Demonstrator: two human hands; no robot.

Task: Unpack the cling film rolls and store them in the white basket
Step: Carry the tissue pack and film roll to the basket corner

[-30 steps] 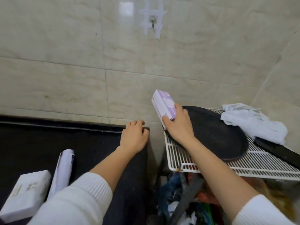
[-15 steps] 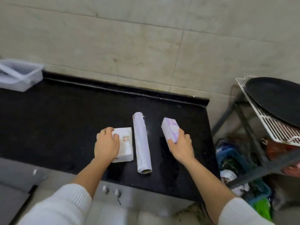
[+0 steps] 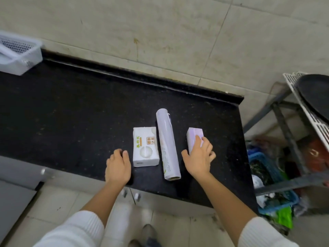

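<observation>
Cling film roll (image 3: 167, 147) lies near the counter's (image 3: 71, 107) front edge; my right hand (image 3: 200, 158) half hides the purple box (image 3: 194, 138) it grips, left hand (image 3: 117, 166) loosely open. White basket (image 3: 19, 56) is cut off at the left edge.

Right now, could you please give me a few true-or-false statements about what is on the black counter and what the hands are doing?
1. The right hand grips the purple box. True.
2. The left hand rests on the white box. False: it lies just left of it, empty.
3. The loose roll lies between the two boxes. True.
4. The white basket holds a roll. False: no roll shows in it.
</observation>
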